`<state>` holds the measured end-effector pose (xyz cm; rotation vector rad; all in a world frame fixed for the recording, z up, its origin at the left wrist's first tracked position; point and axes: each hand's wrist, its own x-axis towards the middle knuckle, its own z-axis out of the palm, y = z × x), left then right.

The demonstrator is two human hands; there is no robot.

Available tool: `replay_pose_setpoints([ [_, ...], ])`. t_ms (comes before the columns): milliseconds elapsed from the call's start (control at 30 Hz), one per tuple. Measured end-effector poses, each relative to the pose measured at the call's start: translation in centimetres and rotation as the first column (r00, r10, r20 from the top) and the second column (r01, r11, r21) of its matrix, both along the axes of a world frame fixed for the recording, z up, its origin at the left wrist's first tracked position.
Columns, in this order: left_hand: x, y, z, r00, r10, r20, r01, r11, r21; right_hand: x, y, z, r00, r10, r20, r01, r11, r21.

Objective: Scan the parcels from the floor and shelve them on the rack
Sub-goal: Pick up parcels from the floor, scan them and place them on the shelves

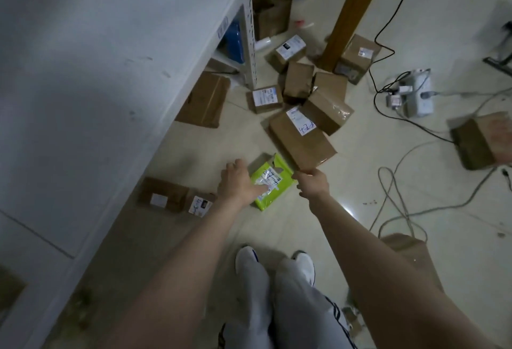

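The person is standing on the floor (346,182) beside the white rack shelf (110,71), with both arms reaching down. The left hand (238,182) is lying palm down on the left side of a green parcel (274,185), its thumb stretching straight across the parcel's white label. The other fingers are dipping past the parcel's left edge, and I cannot tell whether they are curling under it. The green parcel is lying flat on the floor between the two hands, a little ahead of the white shoes (249,262).

The right hand (313,182) is gripping the near corner of a brown cardboard box (302,143), with its fingers curled tightly round the cardboard. That box is sitting just beyond the green parcel, with a white label marked in blue handwriting facing up near its far end. Behind it, more taped cardboard boxes (299,80) are crowding together near the foot of a wooden post (352,16). A small labelled box (171,196) is lying at the shelf's edge, left of the left hand. A white power strip (415,93) is sitting among cables well off to the right
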<state>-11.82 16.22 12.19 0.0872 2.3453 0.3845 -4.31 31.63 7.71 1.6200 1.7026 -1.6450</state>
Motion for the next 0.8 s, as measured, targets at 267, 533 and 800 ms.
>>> replay_pose_setpoints([
  [267,1.2,-0.5,-15.1,0.995,-0.094,-0.023,0.09,0.99,-0.11,1.2,-1.4,-15.1,0.987,-0.112,0.114,0.128,0.981,-0.145],
  [533,-0.4,0.6,-26.9,0.942,-0.334,-0.041,0.32,0.926,-0.202,-1.3,-0.7,-26.8,0.994,-0.015,0.11,0.028,0.993,-0.118],
  [800,-0.2,1.4,-36.1,0.928,-0.351,0.124,0.372,0.881,-0.293,-3.6,1.6,-34.3,0.962,0.234,0.14,-0.233,0.972,-0.023],
])
